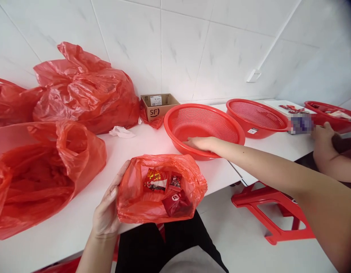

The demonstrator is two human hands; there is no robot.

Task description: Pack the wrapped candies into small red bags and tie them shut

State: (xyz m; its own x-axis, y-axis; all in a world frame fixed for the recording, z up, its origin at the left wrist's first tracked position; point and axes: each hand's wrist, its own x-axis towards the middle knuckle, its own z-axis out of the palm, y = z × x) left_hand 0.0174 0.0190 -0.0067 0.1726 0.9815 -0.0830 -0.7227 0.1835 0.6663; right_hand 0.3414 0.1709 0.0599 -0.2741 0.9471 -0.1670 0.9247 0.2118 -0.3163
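Observation:
My left hand [108,204] grips the left side of a red plastic bag [161,216], its thumb along the outside. The bag's mouth faces me, over the table's front edge. Inside it lie several small packets, among them a red and yellow packet [155,179], a small dark red packet [175,181] and a dark red one with a white mark [175,203]. My right hand [202,143] reaches over the near rim into a red perforated basket [202,110]. Its fingers stretch down toward the basket floor, fingertips partly hidden; nothing shows in them.
Large red plastic bags [87,91] and an open red bag [90,151] fill the left. A cardboard box [161,108] and crumpled white paper [122,132] sit behind. Right are a second basket [256,113], another person's hand [324,132] and a red stool [266,201].

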